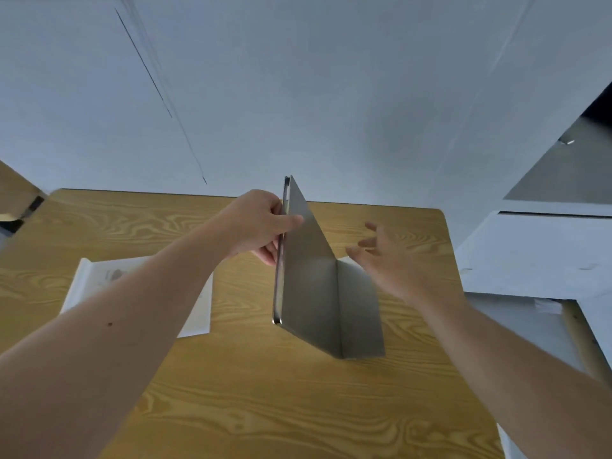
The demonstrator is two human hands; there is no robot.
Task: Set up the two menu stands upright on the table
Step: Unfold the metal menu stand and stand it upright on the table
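The left hand [261,223] pinches the upper edge of a grey menu stand [311,279], thumb on the near face and fingers behind the panel; the stand is on edge at the middle of the wooden table [298,409], its folded foot flap jutting toward the right; whether its lower edge touches the tabletop I cannot tell. The right hand [387,256] hangs just beside the flap, fingers spread wide and empty, not touching it. A second stand [139,286] lies flat on the table to the left, pale and partly hidden under the left forearm; a white wall [298,94] rises behind the table.
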